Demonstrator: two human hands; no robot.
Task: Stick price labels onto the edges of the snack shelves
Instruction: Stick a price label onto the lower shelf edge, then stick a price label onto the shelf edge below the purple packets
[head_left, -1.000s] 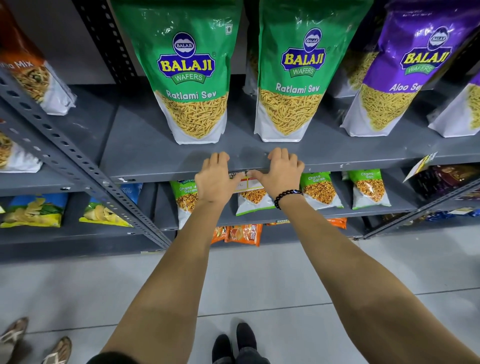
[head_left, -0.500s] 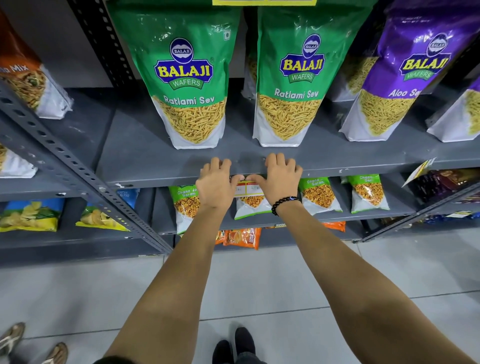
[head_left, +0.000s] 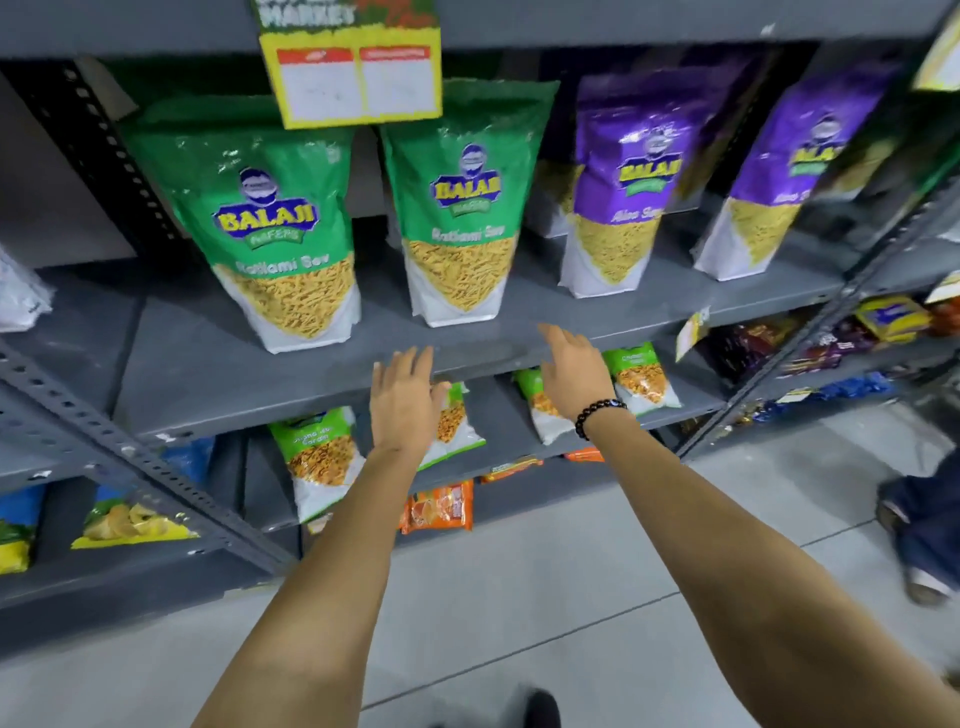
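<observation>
My left hand (head_left: 402, 402) and my right hand (head_left: 574, 371), which wears a black bead bracelet, hover with fingers spread just in front of the grey shelf edge (head_left: 493, 358). They are apart and hold nothing. No label shows on the edge between them; the view is blurred. A yellow-and-green price label (head_left: 353, 73) hangs from the shelf above. A smaller yellow label (head_left: 693, 330) sticks out from the shelf edge to the right. Green Ratlami Sev bags (head_left: 285, 249) and purple Aloo Sev bags (head_left: 623, 192) stand on the shelf.
A perforated grey upright (head_left: 156, 467) slants across the left. Small green snack packets (head_left: 317, 457) and orange packs (head_left: 439, 506) lie on lower shelves. Another person's leg and foot (head_left: 919, 525) stand on the floor at right. My shoe (head_left: 540, 706) is below.
Both hands came off the shelf edge, where they were pressing a label together, and spread apart. The view tilted up and left; the pressed label is no longer seen.
</observation>
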